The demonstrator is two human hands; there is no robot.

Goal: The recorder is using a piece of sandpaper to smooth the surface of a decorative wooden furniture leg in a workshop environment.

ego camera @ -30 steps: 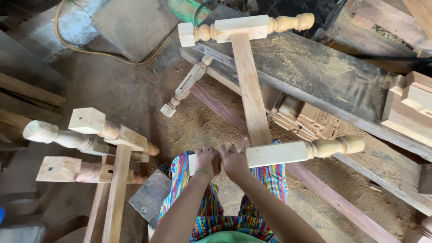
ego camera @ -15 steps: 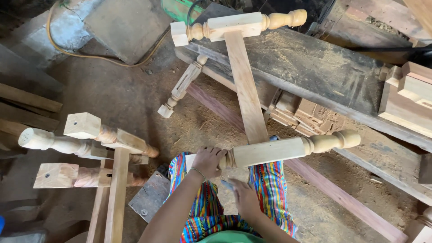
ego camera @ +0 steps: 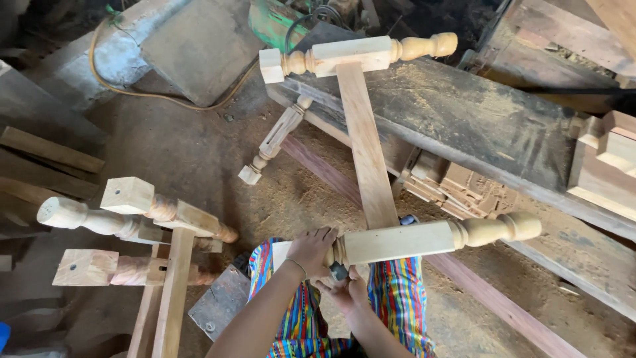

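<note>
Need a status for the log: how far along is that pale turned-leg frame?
Done: the flat rail joins the far turned leg to the near turned leg. In hand: left hand grips the near leg's end; right hand sits beneath, by a small dark object I can't identify. Left: a loose turned leg lies on the floor.

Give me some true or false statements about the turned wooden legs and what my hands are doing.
1. The left hand rests on the near turned leg. True.
2. A flat rail joins the near leg to the far turned leg. True.
3. The right hand is raised above the far leg. False: it is under the near leg's end.
4. The loose turned spindle stands upright. False: it lies on the sawdust floor.
</note>
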